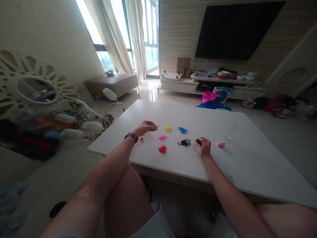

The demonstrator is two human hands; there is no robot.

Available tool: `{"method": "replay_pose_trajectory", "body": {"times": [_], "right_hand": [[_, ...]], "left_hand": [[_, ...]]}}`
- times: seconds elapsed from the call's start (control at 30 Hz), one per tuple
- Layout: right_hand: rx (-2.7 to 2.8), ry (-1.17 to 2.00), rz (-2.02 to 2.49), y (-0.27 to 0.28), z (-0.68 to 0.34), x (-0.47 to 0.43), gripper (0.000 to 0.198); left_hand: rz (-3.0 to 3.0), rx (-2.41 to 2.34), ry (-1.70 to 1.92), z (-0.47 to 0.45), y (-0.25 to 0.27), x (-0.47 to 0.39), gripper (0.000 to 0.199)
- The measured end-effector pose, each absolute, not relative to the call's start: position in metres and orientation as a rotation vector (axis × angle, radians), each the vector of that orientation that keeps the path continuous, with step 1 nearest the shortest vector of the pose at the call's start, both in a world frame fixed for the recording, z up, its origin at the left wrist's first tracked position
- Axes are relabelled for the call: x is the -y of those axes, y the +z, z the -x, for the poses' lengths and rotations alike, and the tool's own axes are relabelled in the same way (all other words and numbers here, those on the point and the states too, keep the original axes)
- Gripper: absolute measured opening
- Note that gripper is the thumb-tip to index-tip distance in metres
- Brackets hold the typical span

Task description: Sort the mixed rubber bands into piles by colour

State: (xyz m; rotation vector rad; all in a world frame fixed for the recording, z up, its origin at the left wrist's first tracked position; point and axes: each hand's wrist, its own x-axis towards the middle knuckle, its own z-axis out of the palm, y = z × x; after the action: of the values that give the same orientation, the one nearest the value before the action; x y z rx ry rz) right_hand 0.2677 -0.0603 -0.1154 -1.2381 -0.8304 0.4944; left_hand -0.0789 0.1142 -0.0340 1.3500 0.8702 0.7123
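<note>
On the table (250, 165), the left hand (146, 127) or the curled right hand (204, 146), its hold unclear, could, sweeping carelessly, mix the black pile (185, 142), blue pile (182, 130), red pile (162, 149), yellow pile (167, 128) and pink pile (162, 137) close-set between them, while the left's pinch, if slack, might drop its bluish piece (158, 126).

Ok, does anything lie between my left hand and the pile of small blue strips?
Yes, a pile of small yellow strips sits on the white tabletop between your left hand and the blue strips.
</note>
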Motion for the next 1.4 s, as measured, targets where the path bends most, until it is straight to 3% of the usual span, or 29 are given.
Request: {"method": "replay_pose_trajectory", "body": {"times": [0.13,0.23,0.33,1.07,1.4], "right_hand": [[0.982,0.291,1.295,-0.109,-0.242,0.077,0.013],[1.396,0.008,1.306,-0.103,-0.205,0.076,0.005],[1.473,-0.087,1.293,-0.100,-0.170,0.063,0.007],[1.389,0.185,1.342,-0.098,-0.152,0.073,0.017],[1.202,0.183,1.407,-0.099,-0.156,0.073,0.017]], "left_hand": [[-1.488,-0.745,0.563,0.053,-0.026,-0.093,0.032],[-1.582,-0.706,0.469,0.037,-0.023,-0.080,0.028],[-1.605,-0.714,0.416,0.024,-0.022,-0.071,0.026],[-1.798,-0.598,0.228,-0.001,-0.029,-0.059,0.026],[-1.452,-0.550,0.148,0.005,-0.026,-0.062,0.049]]}}
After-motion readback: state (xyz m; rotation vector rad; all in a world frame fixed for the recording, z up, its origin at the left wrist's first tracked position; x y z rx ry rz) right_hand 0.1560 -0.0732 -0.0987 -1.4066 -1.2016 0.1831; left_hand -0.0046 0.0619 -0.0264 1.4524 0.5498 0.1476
